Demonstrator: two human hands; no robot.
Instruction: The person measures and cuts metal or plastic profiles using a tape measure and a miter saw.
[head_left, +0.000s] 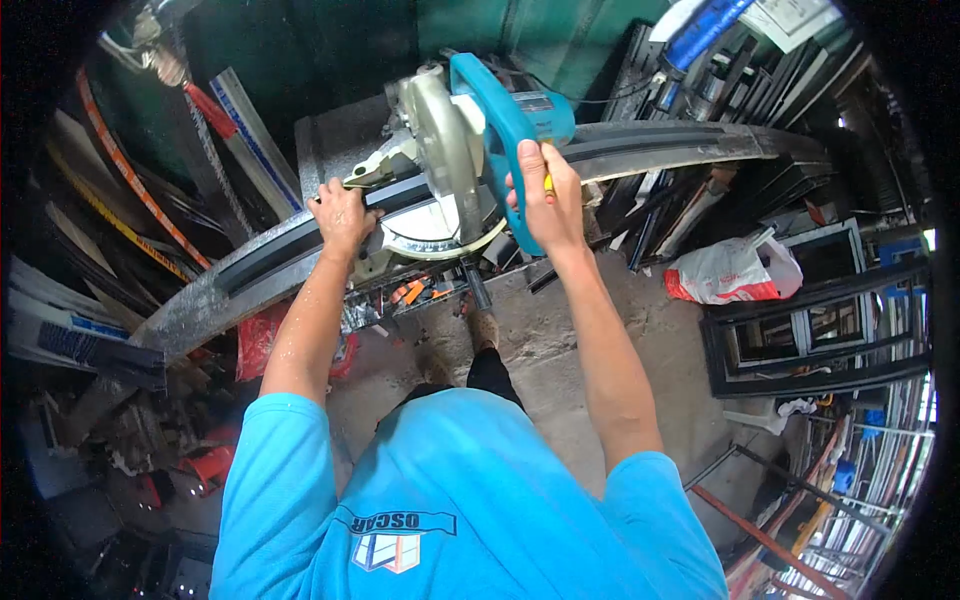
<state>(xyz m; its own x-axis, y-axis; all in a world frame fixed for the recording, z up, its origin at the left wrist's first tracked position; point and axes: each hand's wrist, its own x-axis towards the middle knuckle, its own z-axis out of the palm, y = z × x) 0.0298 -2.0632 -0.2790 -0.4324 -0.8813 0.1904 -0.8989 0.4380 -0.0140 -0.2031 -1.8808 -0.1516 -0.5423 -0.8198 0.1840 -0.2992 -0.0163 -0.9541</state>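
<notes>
- Mitre saw (450, 150): blade covered by its guard; base partly behind the long dark profile (260, 265).
- Long dark profile: left end lost in clutter, right end behind stacked stock.
- Right hand (545, 195): fingers wrapped behind the teal handle (500, 120); trigger unseen.
- Left hand (342, 215): fingertips hidden over the profile's far edge.
- White bag (730, 272): contents unseen.
- Orange items (415, 292) under the saw: too small to tell.
- Corners: black.

A saw (445, 150) is carried on a grey bench (335, 140) at the far middle, a long dark bar (250, 265) is laid across it from left to right, and a white and red bag (730, 272) is left on the concrete floor (680, 340) at the right.
</notes>
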